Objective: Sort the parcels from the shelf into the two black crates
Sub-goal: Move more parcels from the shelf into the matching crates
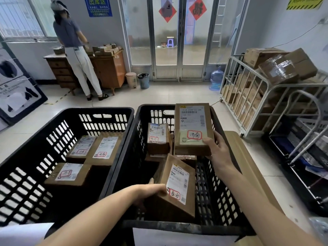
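At six o'clock the left hand (pixel 149 192) grips the near left corner of a tilted parcel (pixel 177 189), fingers curled over its top edge; the parcel leans inside the right crate (pixel 177 224), its low end close to the near rim and its label facing up. At three o'clock the right hand (pixel 218 148) pinches the lower right corner of a long parcel (pixel 192 128), thumb on the label, fingers behind, holding it upright above the crate's far right corner. A small parcel (pixel 158 137) stands against the far wall at twelve, with a dark gap open beside the tilted one. The left crate (pixel 71 110), at nine o'clock, touches the right crate wall to wall; three parcels (pixel 103 148) lie flat in its far half, and its near half shows bare bottom. A cardboard sheet (pixel 248 162) lies along the right crate's outer wall. Beyond, open floor (pixel 159 96) runs to the glass doors (pixel 166 50) at twelve, a cage trolley (pixel 248 96) of boxes crowds two o'clock, and a person (pixel 74 50) stands at a table (pixel 106 68) at ten.
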`<move>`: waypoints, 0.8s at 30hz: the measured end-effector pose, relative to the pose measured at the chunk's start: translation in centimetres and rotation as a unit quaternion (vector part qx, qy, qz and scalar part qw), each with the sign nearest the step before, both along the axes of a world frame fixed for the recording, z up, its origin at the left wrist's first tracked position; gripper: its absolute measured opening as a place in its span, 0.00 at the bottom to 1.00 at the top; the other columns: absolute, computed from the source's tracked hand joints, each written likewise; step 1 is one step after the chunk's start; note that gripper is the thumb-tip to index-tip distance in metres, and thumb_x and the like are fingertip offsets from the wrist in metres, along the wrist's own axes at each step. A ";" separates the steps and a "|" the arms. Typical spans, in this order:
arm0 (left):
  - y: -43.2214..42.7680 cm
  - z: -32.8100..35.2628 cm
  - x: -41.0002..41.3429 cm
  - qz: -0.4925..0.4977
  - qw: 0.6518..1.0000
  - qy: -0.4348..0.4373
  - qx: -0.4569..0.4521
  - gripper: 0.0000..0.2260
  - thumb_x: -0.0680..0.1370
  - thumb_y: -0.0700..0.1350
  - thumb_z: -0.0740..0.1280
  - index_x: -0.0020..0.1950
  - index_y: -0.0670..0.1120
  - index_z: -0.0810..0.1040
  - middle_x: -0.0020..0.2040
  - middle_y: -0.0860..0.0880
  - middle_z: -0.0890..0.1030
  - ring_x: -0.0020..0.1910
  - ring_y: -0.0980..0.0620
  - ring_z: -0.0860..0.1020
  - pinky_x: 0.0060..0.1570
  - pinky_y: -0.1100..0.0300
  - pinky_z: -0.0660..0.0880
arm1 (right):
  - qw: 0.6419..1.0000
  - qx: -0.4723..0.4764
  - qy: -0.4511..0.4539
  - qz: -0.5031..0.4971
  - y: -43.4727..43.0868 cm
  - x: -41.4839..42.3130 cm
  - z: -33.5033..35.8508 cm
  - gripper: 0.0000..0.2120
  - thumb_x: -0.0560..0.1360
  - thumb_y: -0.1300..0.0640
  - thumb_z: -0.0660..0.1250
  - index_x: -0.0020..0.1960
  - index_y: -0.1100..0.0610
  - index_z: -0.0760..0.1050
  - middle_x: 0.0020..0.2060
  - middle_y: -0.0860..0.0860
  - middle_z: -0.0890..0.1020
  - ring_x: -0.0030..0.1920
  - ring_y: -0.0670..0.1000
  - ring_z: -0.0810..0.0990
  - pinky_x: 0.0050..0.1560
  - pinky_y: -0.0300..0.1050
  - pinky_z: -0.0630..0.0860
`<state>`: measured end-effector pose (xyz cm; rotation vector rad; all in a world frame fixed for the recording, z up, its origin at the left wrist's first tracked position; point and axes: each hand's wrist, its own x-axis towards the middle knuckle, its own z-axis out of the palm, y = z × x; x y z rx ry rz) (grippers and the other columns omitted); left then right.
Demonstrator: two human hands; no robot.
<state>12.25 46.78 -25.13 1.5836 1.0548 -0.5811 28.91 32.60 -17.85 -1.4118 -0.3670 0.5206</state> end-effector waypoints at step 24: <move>0.9 -1.4 0.5 -0.521 0.735 0.030 0.433 0.54 0.64 0.56 0.76 0.76 0.39 0.45 0.75 0.42 0.52 0.73 0.44 0.53 0.72 0.52 0.61 | 0.999 -0.006 0.014 0.045 -0.8 0.3 -1.5 0.18 0.69 0.51 0.70 0.57 0.40 0.69 0.54 0.53 0.81 0.55 0.53 0.80 0.62 0.57 0.74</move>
